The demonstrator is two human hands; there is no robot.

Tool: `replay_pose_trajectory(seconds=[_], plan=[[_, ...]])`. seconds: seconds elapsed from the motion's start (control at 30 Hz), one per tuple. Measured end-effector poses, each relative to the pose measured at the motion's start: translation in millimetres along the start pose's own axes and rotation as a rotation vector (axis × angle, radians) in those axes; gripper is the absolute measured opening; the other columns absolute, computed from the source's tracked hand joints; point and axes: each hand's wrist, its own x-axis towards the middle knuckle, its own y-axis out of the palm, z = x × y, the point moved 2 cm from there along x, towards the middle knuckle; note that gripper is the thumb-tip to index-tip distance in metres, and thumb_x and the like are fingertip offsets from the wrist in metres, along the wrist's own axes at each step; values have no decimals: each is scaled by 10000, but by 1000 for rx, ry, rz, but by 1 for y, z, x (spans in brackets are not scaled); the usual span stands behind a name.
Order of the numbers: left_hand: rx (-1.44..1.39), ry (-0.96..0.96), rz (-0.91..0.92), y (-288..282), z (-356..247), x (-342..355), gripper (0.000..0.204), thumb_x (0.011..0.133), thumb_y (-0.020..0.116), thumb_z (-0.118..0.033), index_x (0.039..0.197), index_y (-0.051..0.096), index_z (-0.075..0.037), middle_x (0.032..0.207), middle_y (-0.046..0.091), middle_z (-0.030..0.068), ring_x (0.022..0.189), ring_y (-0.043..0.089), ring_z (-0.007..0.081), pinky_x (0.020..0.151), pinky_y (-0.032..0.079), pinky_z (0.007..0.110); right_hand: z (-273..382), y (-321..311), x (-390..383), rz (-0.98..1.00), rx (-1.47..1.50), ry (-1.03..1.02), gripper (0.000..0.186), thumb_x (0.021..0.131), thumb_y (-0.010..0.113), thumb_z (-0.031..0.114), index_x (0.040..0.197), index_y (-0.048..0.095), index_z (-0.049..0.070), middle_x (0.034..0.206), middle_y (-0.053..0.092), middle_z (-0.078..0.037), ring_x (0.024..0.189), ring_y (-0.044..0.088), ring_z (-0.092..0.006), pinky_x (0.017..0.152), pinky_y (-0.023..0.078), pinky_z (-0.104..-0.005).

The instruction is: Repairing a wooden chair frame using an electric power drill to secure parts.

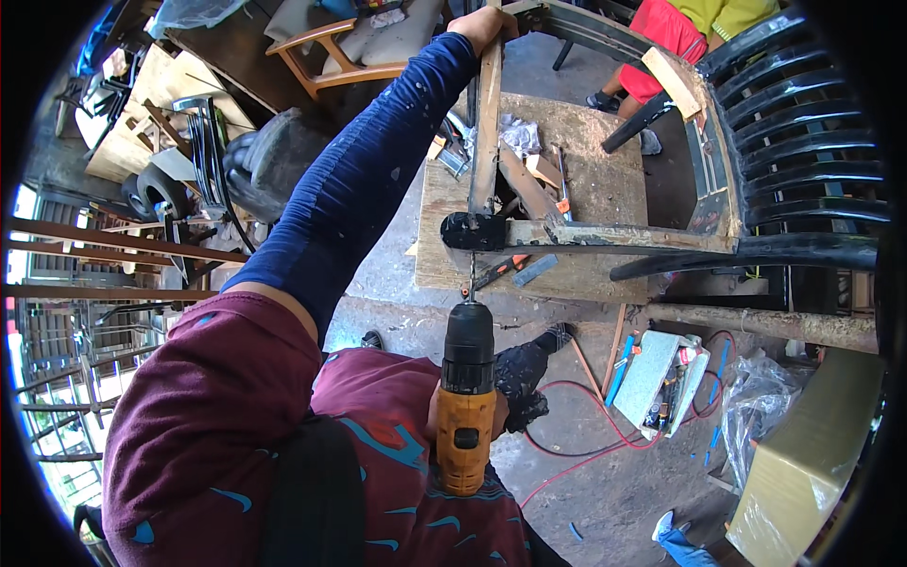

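Note:
My left hand (484, 28) reaches far forward, its fingers closed round a bar of a chair frame (614, 236). The frame has bare wood, worn black paint and a black slatted back (803, 142) at the right. A yellow-orange power drill (466, 416) with a black chuck points away from me. Its thin bit (472, 274) meets or nearly meets the frame's rounded black corner (472, 231); exact contact is unclear. My right hand (434, 412) is mostly hidden under the drill body, which it holds up.
Below the frame stands a plywood-topped table (605, 180) with tools and rags. A red hose (557, 386) curls on the floor beside an open toolbox (652, 378). At right lies a wrapped box (803, 463). A person in red shorts (666, 38) is beyond the frame; chairs crowd the left.

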Motion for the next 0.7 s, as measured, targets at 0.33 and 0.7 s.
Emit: replay_pose_trajectory(seconds=[0.33, 0.7], plan=[[-122, 67, 57, 21, 33, 16, 180, 916, 581, -118, 906, 756, -76, 824, 738, 101, 776, 693, 238, 718, 525, 352, 3, 1, -2, -5, 2, -1, 372, 807, 869, 147, 1083, 674, -9, 928, 706, -157, 823, 703, -244, 702, 574, -351], [-123, 19, 42, 4, 16, 5, 159, 874, 604, -121, 859, 751, -65, 801, 723, 97, 778, 692, 239, 713, 525, 349, 3, -1, -3, -10, -12, -6, 349, 802, 867, 139, 1060, 683, -7, 904, 708, -152, 813, 703, -245, 696, 571, -345]])
